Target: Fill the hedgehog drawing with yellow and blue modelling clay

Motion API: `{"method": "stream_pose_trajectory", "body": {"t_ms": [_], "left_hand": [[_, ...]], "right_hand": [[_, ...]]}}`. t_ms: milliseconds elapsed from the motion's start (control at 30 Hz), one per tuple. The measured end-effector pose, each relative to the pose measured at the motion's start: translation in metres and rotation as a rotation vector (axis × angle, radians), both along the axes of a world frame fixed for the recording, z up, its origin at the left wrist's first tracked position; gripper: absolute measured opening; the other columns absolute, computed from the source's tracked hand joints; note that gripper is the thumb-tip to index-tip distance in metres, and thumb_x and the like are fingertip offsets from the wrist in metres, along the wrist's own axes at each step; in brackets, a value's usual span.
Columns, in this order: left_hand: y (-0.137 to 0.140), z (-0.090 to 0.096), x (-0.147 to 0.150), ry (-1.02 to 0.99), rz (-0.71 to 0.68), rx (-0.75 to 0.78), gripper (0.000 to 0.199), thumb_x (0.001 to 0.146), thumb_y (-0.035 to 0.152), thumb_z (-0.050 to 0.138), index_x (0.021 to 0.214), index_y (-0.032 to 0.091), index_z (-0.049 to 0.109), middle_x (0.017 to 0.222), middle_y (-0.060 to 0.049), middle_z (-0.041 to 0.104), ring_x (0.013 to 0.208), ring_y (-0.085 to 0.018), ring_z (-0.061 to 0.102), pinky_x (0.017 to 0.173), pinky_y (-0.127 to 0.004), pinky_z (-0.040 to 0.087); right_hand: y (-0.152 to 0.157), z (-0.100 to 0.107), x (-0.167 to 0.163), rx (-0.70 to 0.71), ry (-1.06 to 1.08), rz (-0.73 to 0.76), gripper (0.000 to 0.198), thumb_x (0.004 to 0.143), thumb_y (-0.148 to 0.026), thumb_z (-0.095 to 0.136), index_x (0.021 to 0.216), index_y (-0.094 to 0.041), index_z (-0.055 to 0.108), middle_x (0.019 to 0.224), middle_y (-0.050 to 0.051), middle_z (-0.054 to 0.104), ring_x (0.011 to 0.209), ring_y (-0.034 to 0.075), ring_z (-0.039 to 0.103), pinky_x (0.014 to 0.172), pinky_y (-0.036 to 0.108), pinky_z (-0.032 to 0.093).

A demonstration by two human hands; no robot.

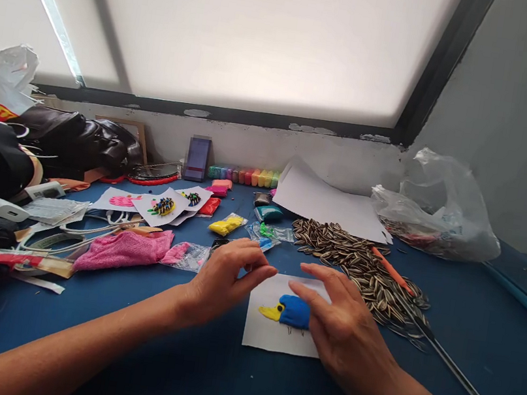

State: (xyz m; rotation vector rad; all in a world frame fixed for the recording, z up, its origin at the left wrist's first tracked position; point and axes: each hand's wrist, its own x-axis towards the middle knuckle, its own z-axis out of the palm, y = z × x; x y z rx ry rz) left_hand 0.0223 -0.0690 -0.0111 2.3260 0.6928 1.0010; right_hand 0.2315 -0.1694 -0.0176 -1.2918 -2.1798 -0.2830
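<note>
A: How are the two hands held?

B: The left hand (221,280) is bent, thumb and forefinger close with only a narrow gap; I can't tell whether anything tiny is pinched there. The right hand (350,326) is wide, its fingers spread and pointing toward the left one.

A: And the clay figure (294,312)?

B: On the white card (279,340), to the right of the left hand and partly under the right hand in this view. It has a blue body, a yellow snout and a dark eye, with thin legs drawn below. The right hand hides its other end, so I can't tell whether they touch.

A: What's past the right hand?

B: A heap of striped sunflower seeds (335,246), with an orange stick (392,270) across it. A long metal tool (453,368) runs from the heap out to that hand's right. Farther off is a crumpled plastic bag (463,221).

A: And around the left hand?

B: A yellow clay packet (226,225) just beyond it, and a pink cloth (124,252) to its left, with a pouch of pink clay (180,255) between cloth and hand. Everything lies on the dark blue counter (154,366).
</note>
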Motion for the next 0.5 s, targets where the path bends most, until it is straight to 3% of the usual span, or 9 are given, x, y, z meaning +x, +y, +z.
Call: {"method": "stream_pose_trajectory", "body": {"t_ms": [100,167,233,333,500], "left_hand": [[-0.015,0.011,0.003,0.018,-0.041,-0.241,0.041,0.095,0.038,0.053,0.061,0.015,0.049,0.06,0.004,0.042,0.059,-0.01,0.036,0.056,-0.023,0.03],[-0.028,0.014,0.007,0.038,-0.126,-0.393,0.041,0.096,0.04,0.051,0.063,0.015,0.049,0.06,0.005,0.038,0.059,-0.009,0.032,0.054,-0.022,0.028],[-0.041,0.014,0.01,0.053,-0.235,-0.523,0.037,0.097,0.04,0.049,0.071,0.014,0.056,0.065,0.004,0.044,0.062,-0.009,0.035,0.055,-0.021,0.03],[-0.051,0.014,0.013,0.019,-0.304,-0.574,0.04,0.096,0.043,0.051,0.07,0.013,0.058,0.066,0.003,0.045,0.064,-0.01,0.038,0.058,-0.021,0.032],[-0.047,0.018,0.011,0.047,-0.353,-0.622,0.044,0.099,0.044,0.047,0.072,0.012,0.062,0.069,-0.001,0.054,0.064,-0.01,0.05,0.059,-0.021,0.04]], "right_hand": [[-0.002,0.008,-0.001,-0.031,0.147,0.047,0.029,0.093,-0.015,0.056,0.121,-0.019,0.06,0.117,0.013,0.063,0.11,0.023,0.06,0.091,0.041,0.051],[-0.006,0.012,-0.006,-0.077,0.247,0.146,0.02,0.09,-0.024,0.064,0.11,-0.02,0.06,0.101,0.007,0.067,0.093,0.019,0.064,0.081,0.033,0.053],[-0.009,0.013,-0.012,-0.12,0.314,0.193,0.012,0.088,-0.027,0.068,0.092,-0.022,0.058,0.083,0.001,0.065,0.076,0.015,0.063,0.069,0.027,0.052],[-0.012,0.015,-0.019,-0.185,0.398,0.174,0.019,0.088,-0.028,0.069,0.077,-0.023,0.054,0.069,-0.003,0.059,0.061,0.011,0.056,0.057,0.022,0.046],[-0.011,0.019,-0.019,-0.284,0.462,0.187,0.015,0.091,-0.022,0.064,0.078,-0.023,0.06,0.071,-0.004,0.061,0.065,0.01,0.057,0.061,0.021,0.045]]}}
